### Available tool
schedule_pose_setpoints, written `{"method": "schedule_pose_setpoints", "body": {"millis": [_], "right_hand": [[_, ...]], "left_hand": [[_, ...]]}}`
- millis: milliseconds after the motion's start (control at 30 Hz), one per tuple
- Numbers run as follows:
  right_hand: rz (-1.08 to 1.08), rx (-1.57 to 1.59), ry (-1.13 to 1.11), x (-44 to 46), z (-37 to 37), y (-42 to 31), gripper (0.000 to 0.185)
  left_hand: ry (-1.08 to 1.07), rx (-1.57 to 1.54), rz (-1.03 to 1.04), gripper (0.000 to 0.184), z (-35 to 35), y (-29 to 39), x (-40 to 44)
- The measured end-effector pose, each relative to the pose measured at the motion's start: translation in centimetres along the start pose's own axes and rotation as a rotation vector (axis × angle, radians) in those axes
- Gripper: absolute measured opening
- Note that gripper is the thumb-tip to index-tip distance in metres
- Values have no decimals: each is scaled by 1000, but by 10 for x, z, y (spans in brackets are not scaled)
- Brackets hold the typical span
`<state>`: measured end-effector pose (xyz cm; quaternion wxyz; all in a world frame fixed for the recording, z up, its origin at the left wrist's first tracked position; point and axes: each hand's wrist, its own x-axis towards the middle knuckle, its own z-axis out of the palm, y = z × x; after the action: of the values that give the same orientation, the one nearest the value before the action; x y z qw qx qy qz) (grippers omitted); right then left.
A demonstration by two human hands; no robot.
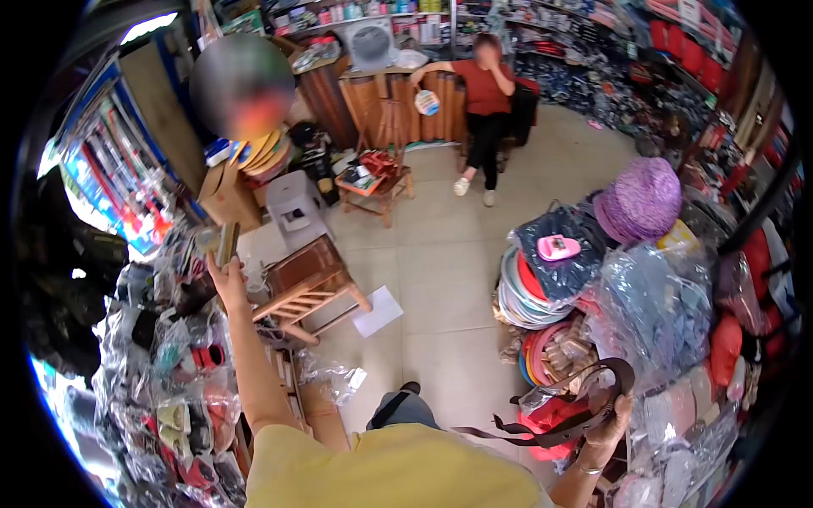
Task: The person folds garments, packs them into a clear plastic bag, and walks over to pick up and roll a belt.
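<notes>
My left hand [227, 278] is stretched out at the left, its fingers closed on a narrow brownish object [227, 244] that stands upright; what it is, I cannot make out. At the lower right, my right hand [611, 427] grips a dark brown belt [622, 372]. The belt loops above the hand, and its loose ends hang to the left over a red bag [550, 423]. A wooden chair [309, 279] with a brown seat is below and to the right of my left hand.
A person [487, 93] in a red top sits at the back. Stacked round goods [529, 292], a purple hat [639, 199] and plastic-wrapped clothes [656, 305] stand on the right. Bagged shoes [182, 423] line the left. A grey stool [296, 207] and white paper [378, 311] are near the chair.
</notes>
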<state>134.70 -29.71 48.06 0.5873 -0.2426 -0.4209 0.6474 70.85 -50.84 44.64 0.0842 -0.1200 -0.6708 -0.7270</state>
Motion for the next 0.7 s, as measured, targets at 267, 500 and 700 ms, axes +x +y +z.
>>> {"method": "schedule_pose_setpoints", "body": {"millis": [267, 500, 700], "right_hand": [[-35, -39, 64, -24, -15, -15, 37], [-94, -22, 104, -53, -16, -28, 39], [-75, -33, 221, -62, -7, -28, 47]], "left_hand": [[-1065, 429, 838, 70, 161, 155, -93], [-490, 494, 862, 78, 208, 160, -64], [-1424, -447, 93, 89, 214, 158, -80]]}}
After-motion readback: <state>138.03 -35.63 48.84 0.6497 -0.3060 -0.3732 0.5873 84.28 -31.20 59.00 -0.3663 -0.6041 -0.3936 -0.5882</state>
